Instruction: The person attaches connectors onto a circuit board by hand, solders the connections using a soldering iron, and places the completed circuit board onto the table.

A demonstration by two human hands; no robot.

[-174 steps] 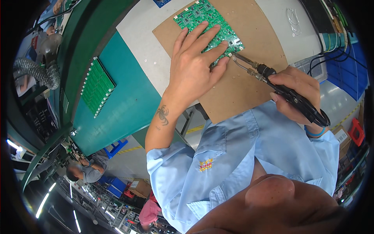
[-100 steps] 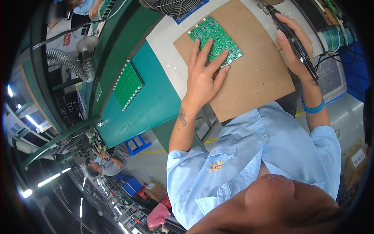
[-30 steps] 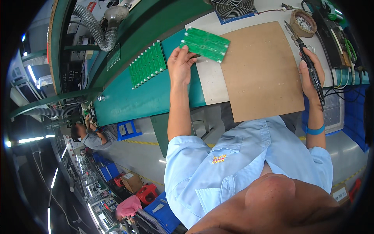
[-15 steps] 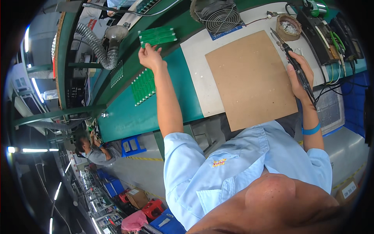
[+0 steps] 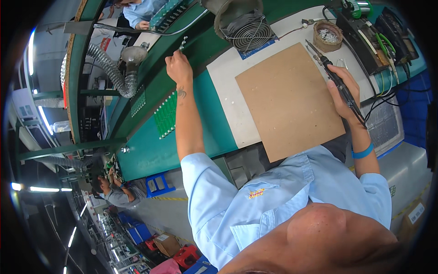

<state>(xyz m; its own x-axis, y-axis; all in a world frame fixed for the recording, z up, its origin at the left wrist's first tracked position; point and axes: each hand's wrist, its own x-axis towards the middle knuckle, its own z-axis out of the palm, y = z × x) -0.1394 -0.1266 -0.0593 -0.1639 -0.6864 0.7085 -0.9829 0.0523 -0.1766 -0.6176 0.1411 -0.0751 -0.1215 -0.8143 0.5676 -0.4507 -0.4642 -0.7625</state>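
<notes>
My left hand (image 5: 179, 67) is closed in a pinch on a green circuit board panel (image 5: 183, 44), which stands nearly edge-on above the far side of the bench. Below that arm, another group of green circuit boards (image 5: 165, 115) lies on the green mat. On the right, my right hand (image 5: 345, 91) is wrapped around a black-handled soldering iron (image 5: 338, 81). Its metal end points up and left, beyond the right edge of a brown cardboard sheet (image 5: 292, 100). The sheet lies on the bench in front of me, with no board on it.
A fan with a wire guard (image 5: 252, 36) stands at the back. At the back right are a round tub of whitish bits (image 5: 327, 37), a black soldering station (image 5: 362, 45) and cables. A flexible duct (image 5: 112, 68) hangs at left; another person's hand (image 5: 143, 25) is across the bench.
My left hand has moved slightly up, and the board panel in it has turned from showing its flat face to nearly edge-on. The right hand keeps its hold on the soldering iron.
</notes>
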